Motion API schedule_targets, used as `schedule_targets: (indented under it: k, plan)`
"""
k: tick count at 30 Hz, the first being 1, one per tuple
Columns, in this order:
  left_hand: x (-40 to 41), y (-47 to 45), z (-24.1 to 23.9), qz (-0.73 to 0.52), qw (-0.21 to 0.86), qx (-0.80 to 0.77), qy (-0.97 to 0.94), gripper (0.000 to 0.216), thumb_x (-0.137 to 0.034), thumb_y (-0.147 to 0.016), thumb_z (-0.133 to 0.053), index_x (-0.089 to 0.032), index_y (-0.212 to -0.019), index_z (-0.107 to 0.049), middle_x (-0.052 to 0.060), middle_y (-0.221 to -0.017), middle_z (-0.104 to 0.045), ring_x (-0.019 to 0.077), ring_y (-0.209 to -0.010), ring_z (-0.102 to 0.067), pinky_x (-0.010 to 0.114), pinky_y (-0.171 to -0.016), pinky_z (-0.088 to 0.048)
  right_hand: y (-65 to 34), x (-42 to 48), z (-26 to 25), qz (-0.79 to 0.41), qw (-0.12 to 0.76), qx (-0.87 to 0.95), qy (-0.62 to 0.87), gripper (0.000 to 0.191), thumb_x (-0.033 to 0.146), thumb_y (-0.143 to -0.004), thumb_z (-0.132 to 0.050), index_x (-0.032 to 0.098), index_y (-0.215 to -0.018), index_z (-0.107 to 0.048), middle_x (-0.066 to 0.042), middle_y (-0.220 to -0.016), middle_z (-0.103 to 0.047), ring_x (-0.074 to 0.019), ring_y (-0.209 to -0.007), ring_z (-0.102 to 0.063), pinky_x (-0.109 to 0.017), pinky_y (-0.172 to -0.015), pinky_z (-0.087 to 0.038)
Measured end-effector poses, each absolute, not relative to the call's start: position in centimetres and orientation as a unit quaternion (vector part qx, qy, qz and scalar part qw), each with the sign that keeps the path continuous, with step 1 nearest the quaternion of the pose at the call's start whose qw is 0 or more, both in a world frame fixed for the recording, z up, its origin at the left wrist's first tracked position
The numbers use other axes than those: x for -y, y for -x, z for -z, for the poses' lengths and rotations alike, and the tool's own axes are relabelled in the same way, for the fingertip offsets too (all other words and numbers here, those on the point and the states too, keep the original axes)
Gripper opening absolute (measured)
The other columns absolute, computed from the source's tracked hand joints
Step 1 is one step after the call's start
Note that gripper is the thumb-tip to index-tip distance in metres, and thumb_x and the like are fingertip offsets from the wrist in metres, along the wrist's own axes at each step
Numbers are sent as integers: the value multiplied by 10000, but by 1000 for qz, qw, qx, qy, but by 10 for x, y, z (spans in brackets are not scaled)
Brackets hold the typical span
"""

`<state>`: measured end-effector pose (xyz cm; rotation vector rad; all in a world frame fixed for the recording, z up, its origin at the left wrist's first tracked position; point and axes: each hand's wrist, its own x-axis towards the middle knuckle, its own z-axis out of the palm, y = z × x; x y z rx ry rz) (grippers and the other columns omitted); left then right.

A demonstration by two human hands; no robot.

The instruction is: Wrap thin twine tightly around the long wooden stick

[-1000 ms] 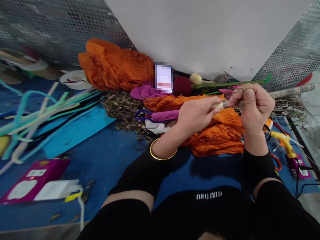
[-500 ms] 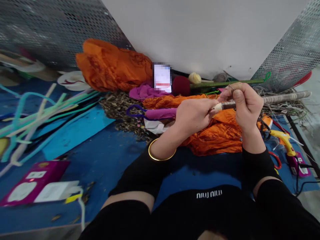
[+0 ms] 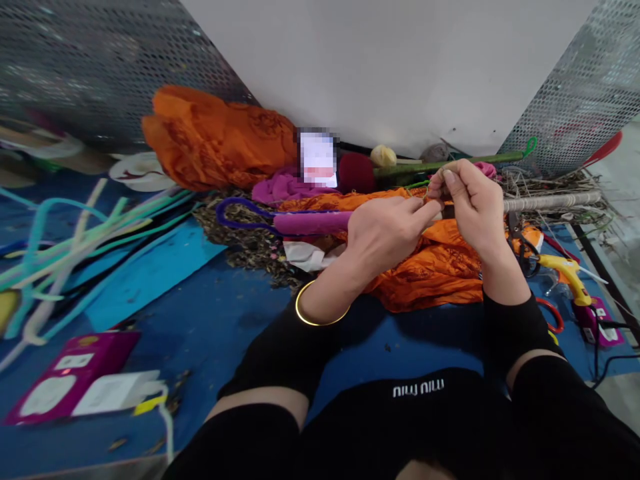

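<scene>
A long stick (image 3: 555, 201), wound with pale cord at its right part, lies across in front of me. Its left end has a purple fabric sleeve (image 3: 313, 223) and a dark blue loop (image 3: 235, 212). My left hand (image 3: 385, 230) is closed around the stick's middle. Close beside it, my right hand (image 3: 470, 203) pinches a thin strand of twine (image 3: 427, 195) between thumb and forefinger, just above the stick. Both hands cover part of the wrapped section. Beneath them lies crumpled orange cloth (image 3: 425, 273).
Behind stand a lit phone (image 3: 319, 158), a dark red ball (image 3: 356, 172) and bundled orange cloth (image 3: 215, 137). Pipe-like coloured strips (image 3: 75, 247) and a purple power strip (image 3: 70, 377) lie left. A yellow glue gun (image 3: 567, 277) and red-handled scissors (image 3: 553, 315) are right, near dry twigs (image 3: 550, 180).
The stick has shifted left, carrying its blue loop farther out. My right hand has moved left, closer to my left hand. The view has turned slightly.
</scene>
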<state>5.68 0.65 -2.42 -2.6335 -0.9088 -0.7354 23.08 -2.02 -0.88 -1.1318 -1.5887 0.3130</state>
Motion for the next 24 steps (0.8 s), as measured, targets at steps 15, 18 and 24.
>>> schedule_targets:
  k: [15, 18, 24]
  plan:
    - [-46, 13, -10, 280, -10, 470, 837, 326, -294, -944, -654, -335, -1236, -793, -17, -1174, -822, 242, -1005, -763, 315, -722, -476, -328, 56, -30, -276, 524, 624, 511, 293, 392, -839, -832, 164, -688, -728, -22, -723, -699, -34, -432, -457, -251, -423, -272]
    - [-53, 34, -12, 277, -39, 489, 826, 298, -335, -898, -698, -358, -1172, -814, -42, -1071, -831, 241, -939, -751, 309, -718, -472, -349, 45, -23, -215, 621, 549, 516, 272, 331, -767, -859, 166, -617, -703, -31, -726, -715, -23, -406, -406, -255, -405, -256]
    - [-58, 50, -13, 254, -217, 444, 832, 351, -457, -840, -689, -261, -1093, -833, 7, -890, -799, 207, -794, -696, 263, -658, -465, -365, 24, -11, -150, 775, 382, 480, 192, 296, -731, -799, 149, -647, -707, 48, -516, -569, -25, -343, -286, -237, -346, -245]
